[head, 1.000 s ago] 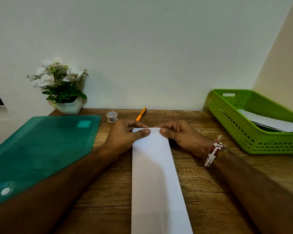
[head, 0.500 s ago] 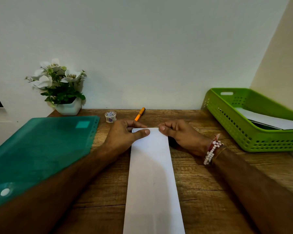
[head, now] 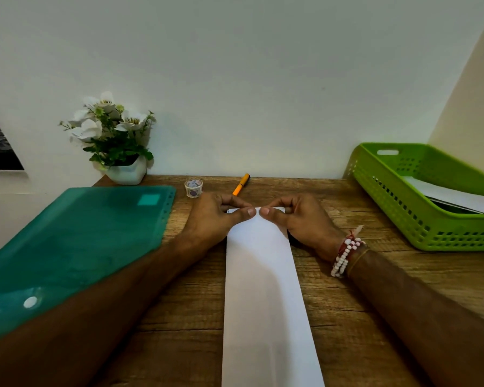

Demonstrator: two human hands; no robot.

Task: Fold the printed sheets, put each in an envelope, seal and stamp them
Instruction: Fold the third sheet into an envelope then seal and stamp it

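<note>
A long, narrow white folded sheet (head: 263,289) lies lengthwise on the wooden desk (head: 347,317), running from the bottom edge of the view toward the wall. My left hand (head: 215,216) and my right hand (head: 296,219) both pinch its far end, thumbs on top and nearly touching at the middle of that edge. A small roll of patterned tape (head: 193,187) stands just beyond my left hand. A green basket (head: 397,208) at the right holds white paper (head: 458,196).
An orange pen (head: 241,184) lies near the wall behind my hands. A teal plastic folder (head: 76,241) covers the desk's left side. A white pot of artificial flowers (head: 118,146) stands in the back left corner.
Both thumbs have slid inward along the sheet's far edge and now almost meet. The view has shifted slightly; the sheet lies where it was.
</note>
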